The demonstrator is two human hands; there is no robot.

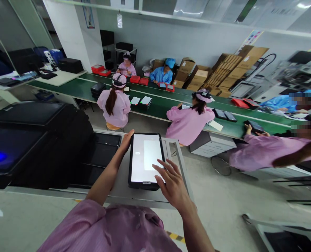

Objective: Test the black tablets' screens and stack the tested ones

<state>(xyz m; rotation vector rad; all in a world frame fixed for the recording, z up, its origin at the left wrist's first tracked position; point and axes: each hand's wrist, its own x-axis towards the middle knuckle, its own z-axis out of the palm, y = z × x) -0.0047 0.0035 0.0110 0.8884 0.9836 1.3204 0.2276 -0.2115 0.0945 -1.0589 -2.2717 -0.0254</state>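
The left hand (125,140) is gripping the far left edge of a lit tablet (145,161). The right hand (171,183), fingers spread apart, is touching its screen above the grey surface (118,190).

Workers in pink coats (115,105) line a green conveyor (160,106).

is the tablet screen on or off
On: the tablet screen glows white under the right hand, with the left hand at its edge.
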